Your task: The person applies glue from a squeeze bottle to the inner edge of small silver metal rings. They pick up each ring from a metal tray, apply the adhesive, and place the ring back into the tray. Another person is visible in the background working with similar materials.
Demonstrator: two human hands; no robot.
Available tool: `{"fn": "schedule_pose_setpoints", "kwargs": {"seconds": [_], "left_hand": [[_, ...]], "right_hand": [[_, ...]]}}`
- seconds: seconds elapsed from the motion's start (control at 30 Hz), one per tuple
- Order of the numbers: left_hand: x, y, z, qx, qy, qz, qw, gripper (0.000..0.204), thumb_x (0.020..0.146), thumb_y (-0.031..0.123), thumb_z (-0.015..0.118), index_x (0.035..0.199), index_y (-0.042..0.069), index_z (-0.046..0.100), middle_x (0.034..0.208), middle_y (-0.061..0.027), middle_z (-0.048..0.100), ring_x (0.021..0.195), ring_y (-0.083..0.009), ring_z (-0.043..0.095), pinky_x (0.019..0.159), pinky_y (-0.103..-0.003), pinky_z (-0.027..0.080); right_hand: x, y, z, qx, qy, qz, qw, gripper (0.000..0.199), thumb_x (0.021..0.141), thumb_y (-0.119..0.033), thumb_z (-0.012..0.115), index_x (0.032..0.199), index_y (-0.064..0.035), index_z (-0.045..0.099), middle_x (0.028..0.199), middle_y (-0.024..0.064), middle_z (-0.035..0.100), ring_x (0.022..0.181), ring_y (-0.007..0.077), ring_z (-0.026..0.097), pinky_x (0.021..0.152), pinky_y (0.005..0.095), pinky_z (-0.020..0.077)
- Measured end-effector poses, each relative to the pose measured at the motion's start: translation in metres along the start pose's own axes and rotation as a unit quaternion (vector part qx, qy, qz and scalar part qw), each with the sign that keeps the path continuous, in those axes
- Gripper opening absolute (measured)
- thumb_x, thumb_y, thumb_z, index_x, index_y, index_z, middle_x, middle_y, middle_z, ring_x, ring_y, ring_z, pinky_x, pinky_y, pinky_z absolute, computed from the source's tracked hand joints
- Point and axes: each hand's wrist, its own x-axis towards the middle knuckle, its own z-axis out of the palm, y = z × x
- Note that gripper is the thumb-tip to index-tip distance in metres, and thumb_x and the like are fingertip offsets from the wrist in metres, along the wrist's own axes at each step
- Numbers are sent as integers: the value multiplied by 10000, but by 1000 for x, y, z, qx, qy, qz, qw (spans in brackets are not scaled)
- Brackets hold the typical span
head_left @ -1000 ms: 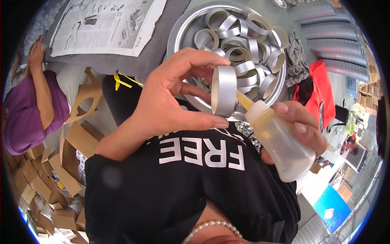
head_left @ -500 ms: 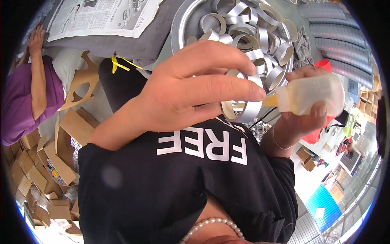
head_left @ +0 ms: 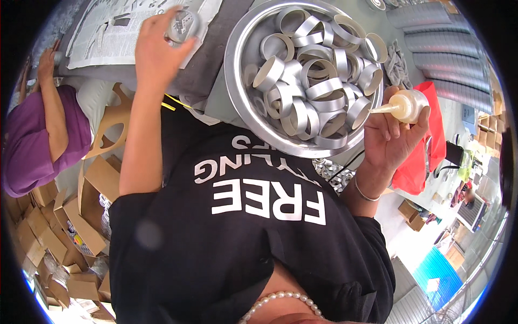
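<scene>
My left hand (head_left: 156,51) is stretched out to the far left, thumb and fingers pinching a silver ring (head_left: 197,29). The ring is held just over a sheet of newspaper (head_left: 102,46), and print shows through its opening; whether it touches the paper I cannot tell. On the right, my right hand (head_left: 391,137) is wrapped round a translucent squeeze bottle (head_left: 415,105) with a yellowish, narrow nozzle pointing left. Between my hands stands a large round metal basin (head_left: 236,75) heaped with silver rings (head_left: 327,89) that are pale inside.
A dark grey padded surface (head_left: 213,40) carries the newspaper. A red bag (head_left: 413,175) hangs beside my right forearm. Silver tubes (head_left: 448,48) lie stacked at the far right. Cardboard boxes (head_left: 75,221) fill the lower left, near a person in purple (head_left: 46,129).
My left hand has carried the ring from the bottle's nozzle out to the newspaper at the far left. The right hand has tilted the bottle and drawn it slightly back, uncovering the basin.
</scene>
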Motion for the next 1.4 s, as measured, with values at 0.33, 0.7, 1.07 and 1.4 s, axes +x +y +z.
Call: {"fn": "schedule_pose_setpoints", "kwargs": {"seconds": [0.33,0.7,1.07,1.4], "left_hand": [[-1,75,19,-113,-261,301,910,665,612,129,785,1246,100,585,1218,-127,590,1138,-335,527,998,-419,407],[-44,29,7,-315,-53,-23,947,600,624,74,757,1204,68,602,1158,-111,585,1099,-272,564,987,-382,419],[-68,36,-27,-443,-156,-181,864,619,800,275,745,1304,16,495,1180,-106,581,1055,-210,593,886,-349,510],[-92,90,-45,-730,-374,-371,435,638,972,501,452,1287,-54,443,1061,-210,608,859,-306,687,671,-345,620]], "right_hand": [[-3,13,4,-26,4,-25,999,565,956,-452,488,1135,79,564,1025,249,659,444,84,423,396,203,357],[-7,12,6,-46,10,-46,998,580,948,-484,489,1171,49,546,1011,245,658,422,74,440,379,192,371],[-13,39,29,-317,69,-298,898,638,906,-520,524,1254,12,470,1068,193,598,726,199,595,582,264,511],[-30,56,66,-452,-366,-448,678,466,749,-219,797,1036,-42,475,943,209,663,577,212,618,556,306,523]]}}
